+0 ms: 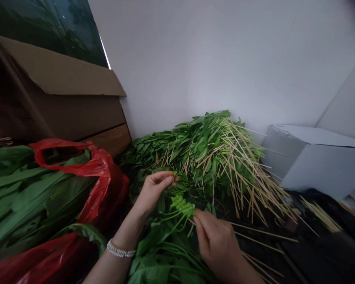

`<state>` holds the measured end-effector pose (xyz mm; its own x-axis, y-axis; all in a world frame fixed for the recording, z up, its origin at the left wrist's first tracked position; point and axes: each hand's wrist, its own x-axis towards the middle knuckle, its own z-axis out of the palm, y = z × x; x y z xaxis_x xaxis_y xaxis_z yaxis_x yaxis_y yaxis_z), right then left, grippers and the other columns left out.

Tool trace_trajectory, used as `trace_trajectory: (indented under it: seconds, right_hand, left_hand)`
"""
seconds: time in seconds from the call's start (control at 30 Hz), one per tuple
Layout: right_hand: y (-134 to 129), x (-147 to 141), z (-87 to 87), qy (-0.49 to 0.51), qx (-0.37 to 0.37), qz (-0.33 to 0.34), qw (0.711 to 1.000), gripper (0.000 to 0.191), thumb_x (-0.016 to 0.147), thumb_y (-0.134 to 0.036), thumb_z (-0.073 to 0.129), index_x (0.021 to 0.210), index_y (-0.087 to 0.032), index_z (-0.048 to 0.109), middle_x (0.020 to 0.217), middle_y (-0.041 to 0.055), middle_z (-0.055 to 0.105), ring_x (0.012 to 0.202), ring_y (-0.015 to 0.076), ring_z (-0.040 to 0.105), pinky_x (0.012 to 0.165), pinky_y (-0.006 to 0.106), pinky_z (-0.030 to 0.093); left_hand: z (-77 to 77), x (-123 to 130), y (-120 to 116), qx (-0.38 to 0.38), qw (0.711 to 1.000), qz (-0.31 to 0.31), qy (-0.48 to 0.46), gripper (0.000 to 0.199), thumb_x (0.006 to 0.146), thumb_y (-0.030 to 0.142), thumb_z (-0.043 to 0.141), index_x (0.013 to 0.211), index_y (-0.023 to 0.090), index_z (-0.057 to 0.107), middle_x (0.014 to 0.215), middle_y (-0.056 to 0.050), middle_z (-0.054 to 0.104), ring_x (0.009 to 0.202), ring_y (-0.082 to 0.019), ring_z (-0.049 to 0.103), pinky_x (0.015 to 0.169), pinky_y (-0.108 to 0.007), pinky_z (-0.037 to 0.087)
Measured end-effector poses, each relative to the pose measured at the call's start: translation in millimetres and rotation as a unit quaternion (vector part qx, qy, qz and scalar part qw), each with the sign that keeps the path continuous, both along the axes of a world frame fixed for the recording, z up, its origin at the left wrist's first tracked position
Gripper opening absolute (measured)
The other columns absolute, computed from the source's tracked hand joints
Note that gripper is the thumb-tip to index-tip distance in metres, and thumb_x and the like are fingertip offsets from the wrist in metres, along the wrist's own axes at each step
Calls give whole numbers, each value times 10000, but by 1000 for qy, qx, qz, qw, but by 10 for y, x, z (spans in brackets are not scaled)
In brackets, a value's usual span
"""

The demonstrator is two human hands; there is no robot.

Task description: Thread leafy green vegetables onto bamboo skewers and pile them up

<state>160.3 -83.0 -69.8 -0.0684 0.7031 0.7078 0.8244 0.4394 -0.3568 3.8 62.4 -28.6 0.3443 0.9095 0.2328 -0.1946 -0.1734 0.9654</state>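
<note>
While the left hand point(156, 190) pinches a green stem point(175, 174), the right hand point(215, 236) grips folded greens point(182, 206).

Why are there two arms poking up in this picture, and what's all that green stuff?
Those are a person's own bare hands; there's no robot here. The one picture comes from a camera worn on the person's head, looking forward and down, so the arms reach in from the bottom. The left hand, with a beaded bracelet on its wrist, pinches a thin green stem. The right hand holds a folded green bundle. The green stuff is leafy: a big heap by the wall has thin pale sticks poking out, and a red bag on the left holds large leaves.
</note>
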Motion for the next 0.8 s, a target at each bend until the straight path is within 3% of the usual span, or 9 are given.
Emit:
trace_trajectory:
  seconds: [0.17, 0.3, 0.8]
  right_hand:
    - [59, 107, -33, 48, -29, -48, 997, 219, 951, -197, 366, 947, -191, 585, 801, 27, 655, 701, 147, 645, 669, 240, 450]
    - [76, 131, -44, 51, -39, -69, 996, 239, 950, -209, 364, 966, -194, 602, 843, 34, 681, 731, 154, 663, 696, 243, 469]
    - [79, 116, -31, 48, -53, -83, 994, 276, 941, -203, 352, 951, -180, 627, 851, 53, 695, 747, 161, 676, 712, 249, 495]
  left_hand:
    - [-42, 41, -34, -44, 997, -68, 6, 223, 679, 294, 785, 862, 169, 755, 790, -44, 750, 663, -102, 624, 608, -184, 453]
    - [-53, 52, -63, -27, 997, -58, 37, 196, 655, 284, 803, 819, 184, 767, 718, -9, 734, 615, -78, 584, 627, -175, 445]
    - [-30, 66, -77, -21, 998, -41, 40, 184, 611, 252, 818, 768, 179, 758, 746, -22, 745, 681, -127, 647, 715, -229, 493]
